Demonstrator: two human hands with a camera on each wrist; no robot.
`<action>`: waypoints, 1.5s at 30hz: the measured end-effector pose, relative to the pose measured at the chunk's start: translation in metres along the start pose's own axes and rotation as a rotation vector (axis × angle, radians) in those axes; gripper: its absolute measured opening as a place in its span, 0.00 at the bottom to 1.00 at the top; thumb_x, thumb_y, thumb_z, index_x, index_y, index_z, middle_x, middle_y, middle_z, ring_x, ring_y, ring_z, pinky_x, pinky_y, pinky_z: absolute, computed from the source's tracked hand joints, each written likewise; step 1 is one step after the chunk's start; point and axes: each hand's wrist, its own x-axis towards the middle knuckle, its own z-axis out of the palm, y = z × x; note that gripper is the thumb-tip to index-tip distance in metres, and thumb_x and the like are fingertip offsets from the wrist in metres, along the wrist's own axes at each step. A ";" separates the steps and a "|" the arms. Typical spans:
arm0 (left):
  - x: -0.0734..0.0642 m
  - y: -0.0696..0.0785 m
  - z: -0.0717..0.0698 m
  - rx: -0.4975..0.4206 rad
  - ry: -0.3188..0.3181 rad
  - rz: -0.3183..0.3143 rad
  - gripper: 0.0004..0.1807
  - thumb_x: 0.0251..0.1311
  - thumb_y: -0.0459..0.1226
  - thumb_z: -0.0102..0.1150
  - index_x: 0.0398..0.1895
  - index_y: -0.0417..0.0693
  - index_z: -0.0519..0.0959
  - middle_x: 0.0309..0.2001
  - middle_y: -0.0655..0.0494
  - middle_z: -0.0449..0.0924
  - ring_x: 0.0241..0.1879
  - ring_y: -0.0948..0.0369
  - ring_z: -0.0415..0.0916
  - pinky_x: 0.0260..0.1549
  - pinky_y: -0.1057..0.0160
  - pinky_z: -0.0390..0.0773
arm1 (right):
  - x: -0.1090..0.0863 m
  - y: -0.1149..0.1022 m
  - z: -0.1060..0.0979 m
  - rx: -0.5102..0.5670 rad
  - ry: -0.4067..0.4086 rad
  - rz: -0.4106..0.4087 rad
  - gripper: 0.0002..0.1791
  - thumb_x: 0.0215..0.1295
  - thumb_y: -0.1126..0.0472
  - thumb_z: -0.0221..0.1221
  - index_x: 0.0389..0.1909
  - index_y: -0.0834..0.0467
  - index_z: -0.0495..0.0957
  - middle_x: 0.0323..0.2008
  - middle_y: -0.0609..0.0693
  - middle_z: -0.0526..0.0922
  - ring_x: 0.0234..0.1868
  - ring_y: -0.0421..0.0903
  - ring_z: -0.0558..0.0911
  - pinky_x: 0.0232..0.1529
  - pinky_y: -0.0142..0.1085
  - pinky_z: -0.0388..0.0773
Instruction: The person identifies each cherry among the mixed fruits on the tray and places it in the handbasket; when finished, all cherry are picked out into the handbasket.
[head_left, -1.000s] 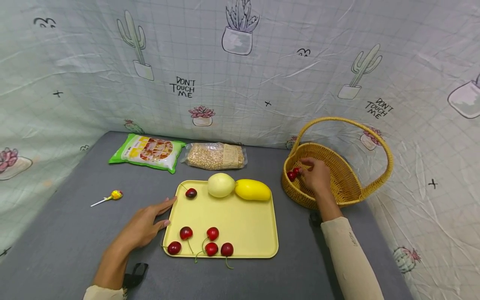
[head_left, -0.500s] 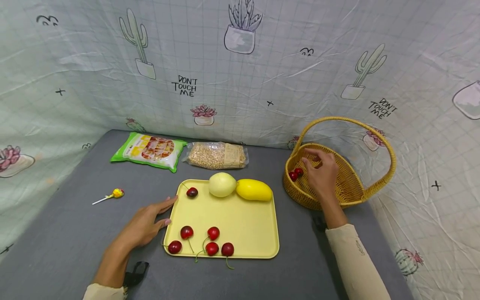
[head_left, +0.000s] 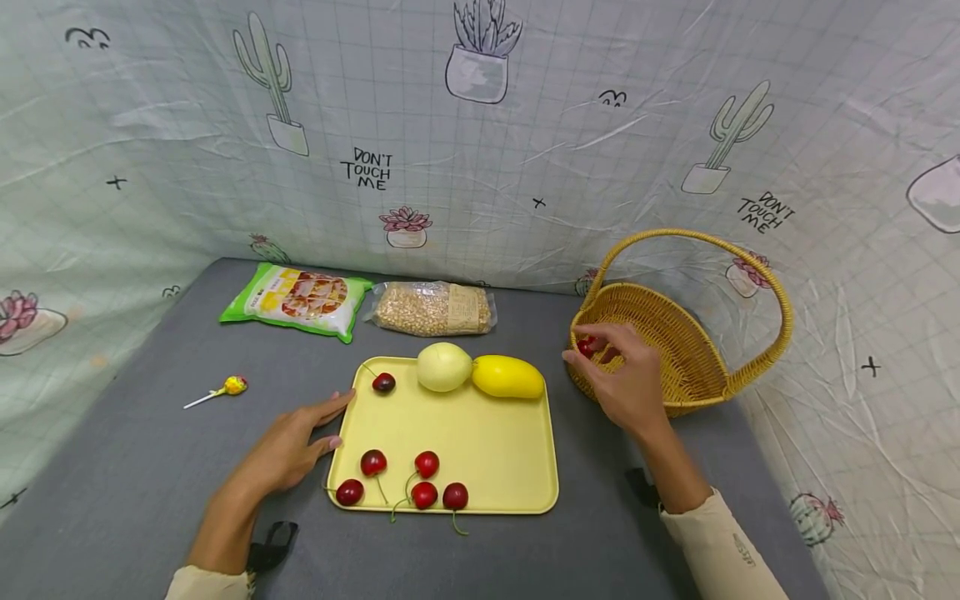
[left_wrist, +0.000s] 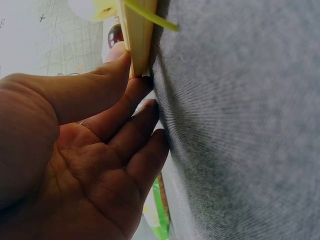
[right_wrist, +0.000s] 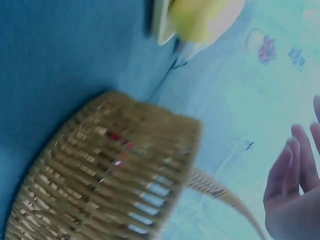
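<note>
My left hand point(head_left: 288, 454) touches the left edge of a yellow tray point(head_left: 491, 458), fingers fairly straight; in the left wrist view the thumb point(left_wrist: 95, 90) lies against the rim. Several stemmed cherries point(head_left: 373, 463) lie near the tray's front edge, and one cherry point(head_left: 383, 383) is at its back left corner. My right hand point(head_left: 630, 375) hovers over the left side of a wicker basket point(head_left: 693, 350), thumb and fingers apart, holding nothing. Red cherries point(head_left: 586, 346) show in the basket between thumb and fingers, partly hidden by the hand.
A pale round fruit point(head_left: 444, 367) and a yellow oblong fruit point(head_left: 507, 377) sit at the tray's back edge. Behind are a green-edged bag point(head_left: 300, 300) and a clear grain pack point(head_left: 431, 308). A lollipop point(head_left: 234, 385) lies left. The basket's tall handle point(head_left: 697, 236) arches up.
My right hand has lifted from the cherries inside the basket, then moved left and toward me over the basket's near-left rim. The left hand stays at the tray.
</note>
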 end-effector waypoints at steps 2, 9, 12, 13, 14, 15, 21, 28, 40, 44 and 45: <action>0.000 0.000 0.000 0.003 0.003 0.003 0.38 0.68 0.30 0.68 0.80 0.45 0.68 0.74 0.29 0.69 0.73 0.30 0.67 0.66 0.27 0.70 | -0.005 -0.009 0.000 0.020 -0.078 -0.032 0.22 0.54 0.66 0.80 0.51 0.53 0.90 0.37 0.47 0.88 0.36 0.45 0.79 0.34 0.33 0.80; 0.001 -0.001 0.000 0.004 0.005 0.009 0.38 0.68 0.30 0.68 0.80 0.45 0.68 0.74 0.29 0.69 0.74 0.30 0.67 0.66 0.27 0.70 | -0.023 -0.037 0.005 0.089 -0.387 -0.086 0.23 0.55 0.60 0.81 0.53 0.47 0.89 0.44 0.40 0.89 0.36 0.37 0.78 0.35 0.32 0.79; 0.001 -0.001 0.000 0.003 0.004 0.007 0.38 0.68 0.30 0.67 0.81 0.45 0.68 0.74 0.29 0.68 0.74 0.30 0.67 0.67 0.27 0.69 | -0.028 -0.046 0.009 0.125 -0.491 -0.100 0.23 0.55 0.57 0.81 0.53 0.45 0.88 0.45 0.39 0.90 0.38 0.37 0.80 0.36 0.32 0.81; 0.001 -0.001 0.001 0.001 0.004 0.007 0.38 0.68 0.30 0.67 0.81 0.45 0.68 0.74 0.30 0.68 0.74 0.30 0.67 0.67 0.27 0.69 | -0.030 -0.048 0.011 0.136 -0.521 -0.105 0.23 0.56 0.57 0.80 0.53 0.46 0.88 0.45 0.39 0.90 0.39 0.36 0.80 0.37 0.32 0.81; 0.001 -0.002 0.001 0.002 0.006 0.009 0.38 0.68 0.30 0.67 0.80 0.45 0.68 0.74 0.29 0.68 0.74 0.30 0.67 0.66 0.26 0.69 | -0.032 -0.050 0.013 0.147 -0.550 -0.109 0.23 0.56 0.56 0.80 0.53 0.46 0.88 0.46 0.39 0.90 0.39 0.37 0.81 0.37 0.33 0.82; 0.000 -0.001 0.001 0.001 0.007 0.010 0.38 0.68 0.30 0.67 0.80 0.45 0.68 0.74 0.29 0.68 0.74 0.30 0.67 0.67 0.27 0.69 | -0.033 -0.052 0.015 0.161 -0.578 -0.111 0.23 0.56 0.56 0.80 0.53 0.47 0.89 0.46 0.40 0.90 0.40 0.38 0.81 0.38 0.34 0.82; 0.000 0.000 0.000 0.003 0.001 0.008 0.37 0.68 0.30 0.67 0.80 0.44 0.68 0.74 0.29 0.68 0.74 0.30 0.66 0.67 0.26 0.68 | -0.042 -0.063 0.026 0.196 -0.735 -0.107 0.23 0.58 0.54 0.79 0.55 0.48 0.89 0.49 0.44 0.91 0.40 0.43 0.84 0.41 0.39 0.85; 0.000 -0.001 0.000 0.011 -0.007 0.006 0.38 0.68 0.30 0.67 0.81 0.45 0.68 0.75 0.29 0.68 0.74 0.30 0.67 0.67 0.26 0.69 | -0.051 -0.076 0.042 0.121 -0.932 -0.065 0.24 0.59 0.52 0.79 0.57 0.48 0.88 0.52 0.41 0.90 0.42 0.40 0.82 0.43 0.31 0.82; -0.001 -0.001 0.002 0.013 0.013 0.023 0.38 0.68 0.30 0.67 0.80 0.45 0.68 0.74 0.29 0.69 0.73 0.30 0.68 0.66 0.27 0.70 | -0.062 -0.092 0.071 -0.075 -0.999 -0.196 0.22 0.59 0.46 0.78 0.54 0.45 0.89 0.48 0.39 0.89 0.42 0.32 0.75 0.42 0.23 0.73; -0.001 -0.001 0.002 0.017 0.021 0.032 0.37 0.67 0.30 0.67 0.80 0.45 0.69 0.73 0.29 0.70 0.73 0.30 0.68 0.66 0.27 0.70 | -0.063 -0.096 0.077 -0.116 -0.995 -0.231 0.20 0.60 0.45 0.77 0.52 0.43 0.89 0.46 0.37 0.88 0.42 0.32 0.75 0.42 0.23 0.72; -0.001 -0.002 0.002 0.018 0.022 0.034 0.37 0.67 0.30 0.68 0.80 0.45 0.69 0.73 0.29 0.70 0.72 0.30 0.69 0.66 0.27 0.71 | -0.064 -0.097 0.079 -0.123 -0.994 -0.238 0.20 0.60 0.45 0.77 0.52 0.43 0.89 0.46 0.37 0.88 0.41 0.32 0.74 0.41 0.23 0.72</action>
